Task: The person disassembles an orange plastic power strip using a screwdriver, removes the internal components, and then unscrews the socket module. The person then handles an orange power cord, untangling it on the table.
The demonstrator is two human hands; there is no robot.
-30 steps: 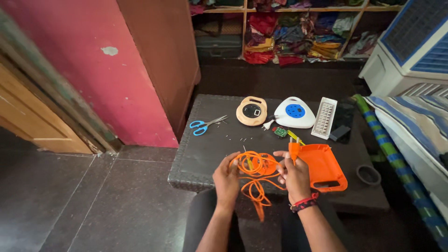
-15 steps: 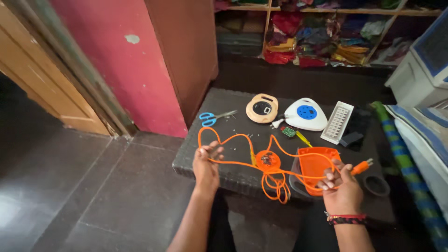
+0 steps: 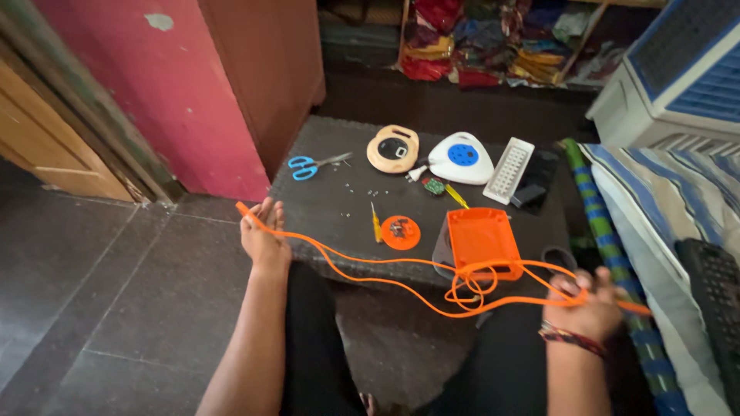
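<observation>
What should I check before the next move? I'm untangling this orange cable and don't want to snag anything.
1. Left hand grips one cable end: ok.
2. Right hand grips the orange cable: ok.
3. Span between the hands free of knots: not ok, loops bunch by the orange case.
4. Cable clear of the orange disc: ok.
5. Yellow screwdriver clear of the cable: cannot tell.

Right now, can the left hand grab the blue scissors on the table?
Probably not straight away: the left hand is gripping the orange cord. The blue scissors lie close ahead with nothing between them.
</observation>
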